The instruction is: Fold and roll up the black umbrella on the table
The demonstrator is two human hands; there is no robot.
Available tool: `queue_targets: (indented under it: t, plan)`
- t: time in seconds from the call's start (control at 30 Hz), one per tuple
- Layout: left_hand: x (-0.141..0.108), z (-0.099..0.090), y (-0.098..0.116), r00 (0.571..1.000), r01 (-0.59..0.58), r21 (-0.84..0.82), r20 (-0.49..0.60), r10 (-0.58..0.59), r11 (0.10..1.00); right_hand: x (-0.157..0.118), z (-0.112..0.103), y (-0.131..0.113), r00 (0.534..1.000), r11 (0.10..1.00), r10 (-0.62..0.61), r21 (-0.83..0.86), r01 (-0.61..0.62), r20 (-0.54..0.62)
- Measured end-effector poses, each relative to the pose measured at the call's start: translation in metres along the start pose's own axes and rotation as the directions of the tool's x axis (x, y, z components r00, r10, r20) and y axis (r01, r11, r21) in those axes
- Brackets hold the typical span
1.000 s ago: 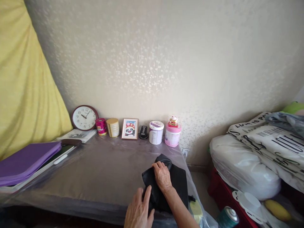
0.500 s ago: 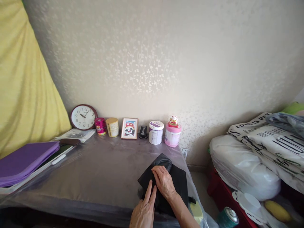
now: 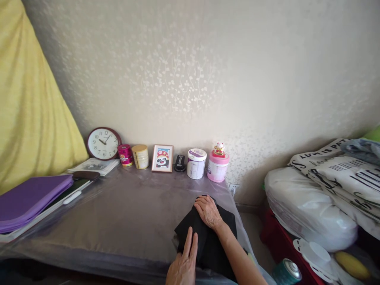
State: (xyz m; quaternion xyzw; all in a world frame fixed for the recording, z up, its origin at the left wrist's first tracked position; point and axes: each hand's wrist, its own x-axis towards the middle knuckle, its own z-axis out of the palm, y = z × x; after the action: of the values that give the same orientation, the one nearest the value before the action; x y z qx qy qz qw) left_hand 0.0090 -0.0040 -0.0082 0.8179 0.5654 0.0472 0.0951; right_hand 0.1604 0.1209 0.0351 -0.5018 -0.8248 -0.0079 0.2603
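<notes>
A black folded piece of thin fabric (image 3: pixel 209 253) lies on the right end of the table; its exact kind does not show. My right hand (image 3: pixel 208 212) rests flat on the far part of it, fingers stretched forward and close together. My left hand (image 3: pixel 184 259) is at the near left edge, two long fingers extended and touching the black fabric. Neither hand is wrapped round anything. The right forearm covers part of the fabric's right side.
A plastic-covered table (image 3: pixel 124 213) spans the view. Along the wall stand a clock (image 3: pixel 103 143), tins, a panda picture (image 3: pixel 162 158) and two tubs. Purple folders (image 3: pixel 32 202) lie left. Beyond the right edge are a spray can (image 3: pixel 286 272) and a bulging white bag (image 3: pixel 308 209).
My right hand has slid forward to the fabric's far edge and flattened. The raised fold there now lies flatter. My left hand stays in nearly the same spot.
</notes>
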Motion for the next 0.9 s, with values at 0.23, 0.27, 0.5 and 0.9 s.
queue_targets:
  t: [0.23,0.27,0.5,0.9]
  plan:
    - [-0.001,-0.007,0.005,0.997,0.049,-0.028,0.066,-0.047,0.998,0.021,0.006,0.026,0.976,0.971,0.215,-0.116,-0.211,0.024]
    - [-0.002,-0.009,0.006,0.996,0.05,-0.042,0.073,-0.047,0.998,0.022,0.006,0.029,0.971,0.965,0.237,-0.116,-0.234,0.011]
    - [-0.004,-0.025,0.01,0.993,0.093,-0.105,0.085,-0.084,0.99,-0.019,-0.021,0.05,0.883,0.898,0.412,-0.061,-0.435,-0.224]
    - [-0.01,-0.034,0.017,0.992,0.122,-0.075,0.049,-0.119,0.99,-0.114,-0.042,0.004,0.66,0.658,0.745,0.273,-0.702,-0.097]
